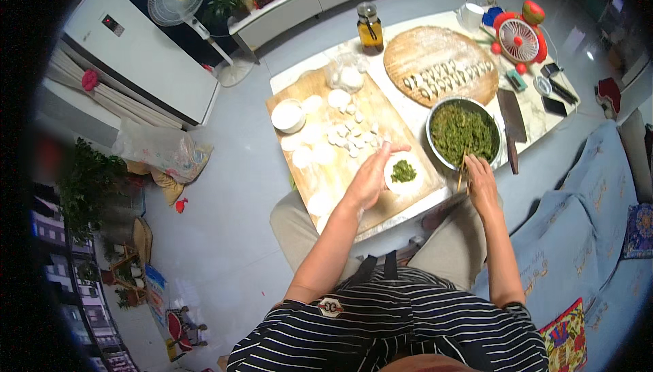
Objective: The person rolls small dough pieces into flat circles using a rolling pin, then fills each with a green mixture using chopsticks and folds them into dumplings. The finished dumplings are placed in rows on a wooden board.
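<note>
On my left hand (370,178) lies a round dough wrapper (404,187) with green filling (403,171) in its middle. My right hand (480,180) holds a pair of chopsticks (462,173) at the near rim of a metal bowl of green filling (464,132). Beneath my left hand is a floured wooden board (377,214), which bears small dough pieces (352,137), flat round wrappers (302,158), a white bowl (289,116) and dough in a plastic bag (349,77). Folded dumplings (449,78) sit in rows on a round wooden board (423,45) behind the metal bowl.
A cleaver (511,122) lies right of the metal bowl. Farther right on the table are a red fan (518,40), a phone (554,106) and a green box (516,81). A glass jar (370,30) stands at the back. A blue sofa (556,234) is at the right.
</note>
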`<act>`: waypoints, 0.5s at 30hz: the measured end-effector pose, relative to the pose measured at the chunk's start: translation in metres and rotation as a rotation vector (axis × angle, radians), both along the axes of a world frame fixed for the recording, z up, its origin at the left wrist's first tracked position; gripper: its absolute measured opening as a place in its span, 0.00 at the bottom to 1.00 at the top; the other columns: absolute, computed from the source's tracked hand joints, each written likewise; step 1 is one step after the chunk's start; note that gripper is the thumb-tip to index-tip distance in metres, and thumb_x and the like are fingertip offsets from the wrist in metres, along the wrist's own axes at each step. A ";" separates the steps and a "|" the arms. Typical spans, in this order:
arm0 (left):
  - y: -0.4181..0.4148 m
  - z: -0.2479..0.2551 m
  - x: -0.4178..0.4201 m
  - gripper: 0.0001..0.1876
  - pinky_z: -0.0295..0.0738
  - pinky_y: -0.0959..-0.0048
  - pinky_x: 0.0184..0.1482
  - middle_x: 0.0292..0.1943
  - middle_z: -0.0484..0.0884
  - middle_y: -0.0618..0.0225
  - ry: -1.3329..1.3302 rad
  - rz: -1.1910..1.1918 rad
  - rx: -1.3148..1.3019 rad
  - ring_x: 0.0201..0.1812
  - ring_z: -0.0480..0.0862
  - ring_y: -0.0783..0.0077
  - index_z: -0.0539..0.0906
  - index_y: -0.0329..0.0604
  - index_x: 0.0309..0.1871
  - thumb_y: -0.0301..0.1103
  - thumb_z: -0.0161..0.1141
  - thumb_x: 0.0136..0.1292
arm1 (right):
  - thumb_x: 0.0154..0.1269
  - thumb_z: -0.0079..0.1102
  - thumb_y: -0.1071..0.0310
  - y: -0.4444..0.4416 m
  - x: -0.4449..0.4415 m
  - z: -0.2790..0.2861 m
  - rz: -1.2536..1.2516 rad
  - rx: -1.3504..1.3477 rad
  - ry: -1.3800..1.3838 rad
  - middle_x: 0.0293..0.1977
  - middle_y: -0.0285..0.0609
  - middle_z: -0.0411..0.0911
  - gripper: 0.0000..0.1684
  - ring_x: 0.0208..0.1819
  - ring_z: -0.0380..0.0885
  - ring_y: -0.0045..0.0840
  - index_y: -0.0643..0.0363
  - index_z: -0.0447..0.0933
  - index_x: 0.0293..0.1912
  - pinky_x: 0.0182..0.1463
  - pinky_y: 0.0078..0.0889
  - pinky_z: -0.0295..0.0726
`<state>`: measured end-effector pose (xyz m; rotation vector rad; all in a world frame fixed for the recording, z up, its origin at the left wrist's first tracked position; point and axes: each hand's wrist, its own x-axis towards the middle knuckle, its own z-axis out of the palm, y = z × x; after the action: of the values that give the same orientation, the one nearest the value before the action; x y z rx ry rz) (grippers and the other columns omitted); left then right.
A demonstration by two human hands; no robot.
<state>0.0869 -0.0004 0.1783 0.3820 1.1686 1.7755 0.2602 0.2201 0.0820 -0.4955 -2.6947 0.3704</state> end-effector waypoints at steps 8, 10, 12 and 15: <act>0.009 0.002 0.027 0.22 0.69 0.78 0.51 0.40 0.77 0.66 0.484 -0.081 -0.008 0.44 0.76 0.77 0.73 0.37 0.53 0.43 0.34 0.72 | 0.71 0.35 0.51 -0.103 -0.031 0.076 -0.110 -1.967 0.380 0.49 0.45 0.74 0.27 0.50 0.74 0.29 0.64 0.66 0.56 0.54 0.30 0.73; 0.001 -0.001 0.034 0.20 0.68 0.75 0.52 0.43 0.78 0.62 0.655 -0.098 -0.173 0.47 0.76 0.71 0.72 0.40 0.54 0.43 0.38 0.71 | 0.70 0.36 0.49 -0.118 -0.034 0.060 -0.056 -2.443 0.429 0.51 0.45 0.72 0.29 0.52 0.73 0.33 0.63 0.64 0.58 0.56 0.35 0.72; -0.005 0.008 0.034 0.20 0.68 0.61 0.52 0.48 0.76 0.44 0.881 -0.087 -0.401 0.52 0.74 0.44 0.68 0.40 0.56 0.43 0.45 0.66 | 0.69 0.36 0.47 -0.123 -0.038 0.049 0.092 -2.667 0.414 0.54 0.45 0.71 0.31 0.54 0.71 0.35 0.62 0.64 0.58 0.57 0.41 0.72; -0.032 0.003 0.029 0.20 0.71 0.68 0.51 0.49 0.77 0.50 1.207 0.103 -0.413 0.49 0.78 0.56 0.68 0.39 0.59 0.34 0.47 0.64 | 0.70 0.33 0.46 -0.131 -0.043 0.045 0.348 -2.954 0.429 0.58 0.53 0.65 0.33 0.59 0.65 0.43 0.65 0.60 0.60 0.59 0.50 0.68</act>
<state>0.1158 -0.0325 0.1809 1.2372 2.3452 1.2511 0.2176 0.0893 0.1266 -0.2133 0.2257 3.2044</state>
